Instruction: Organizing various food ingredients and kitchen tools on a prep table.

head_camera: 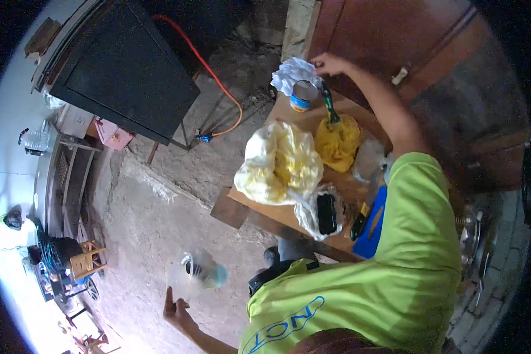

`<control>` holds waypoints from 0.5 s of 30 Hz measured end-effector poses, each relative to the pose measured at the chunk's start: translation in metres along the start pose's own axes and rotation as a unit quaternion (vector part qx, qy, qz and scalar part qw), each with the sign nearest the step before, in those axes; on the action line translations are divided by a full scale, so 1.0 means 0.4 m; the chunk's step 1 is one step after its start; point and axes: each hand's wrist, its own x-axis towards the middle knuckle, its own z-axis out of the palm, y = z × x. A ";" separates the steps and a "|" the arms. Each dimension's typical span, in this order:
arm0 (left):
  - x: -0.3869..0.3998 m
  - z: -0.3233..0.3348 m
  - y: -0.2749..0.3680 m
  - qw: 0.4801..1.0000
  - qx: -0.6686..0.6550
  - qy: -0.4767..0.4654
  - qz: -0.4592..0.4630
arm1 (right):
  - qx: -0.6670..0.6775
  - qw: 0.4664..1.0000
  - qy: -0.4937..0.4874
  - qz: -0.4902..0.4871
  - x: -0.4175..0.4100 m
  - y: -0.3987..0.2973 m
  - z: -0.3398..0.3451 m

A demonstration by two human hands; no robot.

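At lower left, my left hand [175, 309] grips a translucent plastic item [197, 274], blurred, with a turquoise patch at one end. My right hand [332, 65] is at the edge of a crumpled white cloth or paper [292, 75] at the table's far end; whether its fingers grip it is unclear. A blue-labelled open tin [302, 101] stands beside the white bundle. A green-handled tool [329, 104] rests against a yellow plastic bag [338, 148]. Nearer lie a large whitish bag with yellow smears [278, 166] and a black object [326, 213] on white plastic.
On the wooden table [256, 208] lie a black-and-yellow handled tool [359, 221] and a blue flat tool [372, 228]. A dark cabinet [124, 75] stands upper left, near an orange-red cable [208, 66] on the floor. A wooden chair [87, 261] and shelves [77, 186] are at left.
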 end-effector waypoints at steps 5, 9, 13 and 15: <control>0.006 0.015 -0.022 1.000 0.016 0.007 -0.024 | 0.056 0.983 0.091 -0.149 0.069 0.099 0.146; 0.026 0.064 -0.002 0.998 0.005 -0.035 -0.047 | -0.030 0.990 0.121 -0.066 0.052 0.148 0.110; 0.051 0.084 -0.016 0.998 -0.011 -0.059 -0.026 | -0.092 0.909 0.388 -0.126 0.016 0.141 0.046; 0.049 0.080 -0.019 0.998 -0.013 -0.057 -0.004 | 0.034 0.864 0.502 -0.025 -0.041 0.045 -0.011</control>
